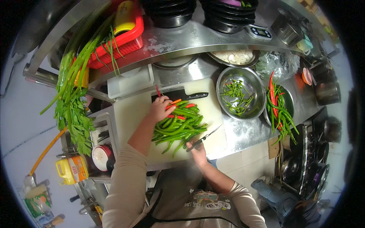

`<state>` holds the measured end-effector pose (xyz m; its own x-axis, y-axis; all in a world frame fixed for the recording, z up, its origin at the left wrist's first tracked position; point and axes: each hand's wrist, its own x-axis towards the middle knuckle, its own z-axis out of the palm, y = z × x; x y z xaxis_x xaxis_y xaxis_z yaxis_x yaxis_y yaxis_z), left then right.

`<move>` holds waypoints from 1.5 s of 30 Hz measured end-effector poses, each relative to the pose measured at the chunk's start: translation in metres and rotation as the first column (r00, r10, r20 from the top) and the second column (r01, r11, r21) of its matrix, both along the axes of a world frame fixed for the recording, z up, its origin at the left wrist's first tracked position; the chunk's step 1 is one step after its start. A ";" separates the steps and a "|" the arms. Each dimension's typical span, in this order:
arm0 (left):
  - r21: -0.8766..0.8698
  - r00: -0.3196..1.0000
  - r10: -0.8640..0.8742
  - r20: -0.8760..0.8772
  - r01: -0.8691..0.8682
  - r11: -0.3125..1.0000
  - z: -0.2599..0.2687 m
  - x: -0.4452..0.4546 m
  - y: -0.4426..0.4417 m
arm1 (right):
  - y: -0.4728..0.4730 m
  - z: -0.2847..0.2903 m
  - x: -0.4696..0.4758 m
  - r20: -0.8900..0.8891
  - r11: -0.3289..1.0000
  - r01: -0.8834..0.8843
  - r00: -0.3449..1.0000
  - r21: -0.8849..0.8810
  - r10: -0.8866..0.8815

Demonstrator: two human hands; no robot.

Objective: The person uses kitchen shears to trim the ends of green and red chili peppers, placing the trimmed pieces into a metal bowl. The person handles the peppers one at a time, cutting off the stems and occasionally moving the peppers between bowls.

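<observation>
A pile of green and red chili peppers (179, 125) lies on a white cutting board (131, 122). My left hand (161, 109) rests at the pile's upper left, with its fingers on red peppers; whether it grips one is unclear. My right hand (198, 150) holds black-handled scissors (204, 138) at the pile's lower right, blades pointing up and right. Behind the pile lies a cleaver (196, 95) with a black handle. Pepper stems and small pieces lie in a steel bowl (221, 105) to the board's right. Farther right, long green and red chilies (281, 111) overhang another bowl.
A raised steel shelf (182, 42) holds a red basket (138, 40), stacked black bowls (228, 17) and a digital scale (259, 32). Celery (74, 114) hangs at the left. A white tray (148, 77) stands behind the board. Another person (273, 196) is at the lower right.
</observation>
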<state>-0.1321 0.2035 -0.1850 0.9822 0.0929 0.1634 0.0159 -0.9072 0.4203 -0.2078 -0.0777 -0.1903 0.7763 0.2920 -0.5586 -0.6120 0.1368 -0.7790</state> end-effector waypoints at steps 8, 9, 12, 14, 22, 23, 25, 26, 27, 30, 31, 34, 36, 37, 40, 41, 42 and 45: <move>-0.161 0.969 -0.016 -0.247 -0.024 0.987 0.012 -0.010 -0.003 | 0.068 -0.010 -0.015 0.062 0.957 0.278 0.960 -0.076 -0.274; -0.167 0.965 -0.014 -0.261 -0.030 0.986 0.012 -0.013 -0.003 | 0.073 -0.010 -0.015 0.029 0.960 0.265 0.964 -0.088 -0.264; -0.172 0.957 0.013 -0.290 -0.066 0.983 0.011 -0.029 0.007 | 0.095 -0.010 -0.021 0.117 0.944 0.312 0.947 -0.105 -0.300; -0.167 0.953 0.023 -0.303 -0.076 0.983 0.011 -0.045 0.023 | 0.110 -0.007 -0.030 0.123 0.949 0.292 0.953 -0.121 -0.278; -0.225 0.985 -0.028 -0.168 -0.011 0.974 0.010 -0.099 0.113 | 0.191 0.002 -0.085 0.059 0.980 0.196 0.978 0.046 -0.198; -0.234 0.986 -0.044 -0.159 0.006 0.972 0.010 -0.100 0.126 | 0.204 0.002 -0.090 0.055 0.971 0.219 0.973 0.099 -0.225; -0.147 0.977 -0.064 -0.204 0.034 0.989 0.010 -0.102 0.146 | 0.225 0.004 -0.101 -0.026 0.976 0.214 0.977 0.049 -0.213; -0.060 0.970 -0.044 -0.240 0.030 0.998 0.010 -0.103 0.153 | 0.233 0.005 -0.104 -0.039 0.980 0.196 0.980 0.023 -0.195; 0.040 0.966 -0.020 -0.258 0.031 0.999 0.009 -0.103 0.159 | 0.238 0.007 -0.105 -0.063 0.984 0.180 0.982 -0.008 -0.180; -0.066 0.923 -0.055 -0.380 0.032 0.997 0.009 -0.101 0.173 | 0.239 0.013 -0.107 -0.096 0.988 0.155 0.984 0.017 -0.153; -0.082 0.913 -0.054 -0.405 0.023 0.996 0.009 -0.101 0.175 | 0.237 0.016 -0.107 -0.153 0.989 0.151 0.977 0.008 -0.148; -0.164 0.930 -0.071 -0.360 0.012 0.986 0.007 -0.100 0.175 | 0.212 0.025 -0.098 -0.168 0.999 0.037 0.985 0.015 -0.034; -0.250 0.943 -0.060 -0.327 -0.025 0.968 0.009 -0.100 0.174 | 0.192 0.031 -0.087 -0.178 0.997 -0.061 0.983 -0.050 0.051; -0.307 0.946 -0.045 -0.320 -0.058 0.950 0.012 -0.100 0.173 | 0.183 0.033 -0.083 -0.211 0.988 -0.111 0.974 -0.105 0.087; -0.392 0.936 -0.024 -0.352 -0.124 0.912 0.028 -0.095 0.168 | 0.151 0.037 -0.071 -0.101 0.983 -0.152 0.985 -0.100 0.142; -0.408 0.920 -0.008 -0.392 -0.166 0.898 0.035 -0.094 0.166 | 0.138 0.036 -0.066 -0.108 0.963 -0.220 0.973 -0.156 0.205; -0.407 0.919 -0.019 -0.394 -0.155 0.900 0.042 -0.091 0.163 | 0.127 0.033 -0.062 -0.105 0.934 -0.294 0.955 -0.202 0.278; -0.338 0.967 0.180 -0.178 -0.232 0.912 0.062 -0.102 0.134 | 0.102 0.018 -0.054 -0.220 0.907 -0.379 0.915 -0.181 0.339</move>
<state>-0.2337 0.3375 -0.1225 0.9453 0.3216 -0.0553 0.2685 -0.6701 0.6920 -0.2615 0.0240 -0.1725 0.5222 0.3885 -0.7592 -0.7195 -0.2773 -0.6368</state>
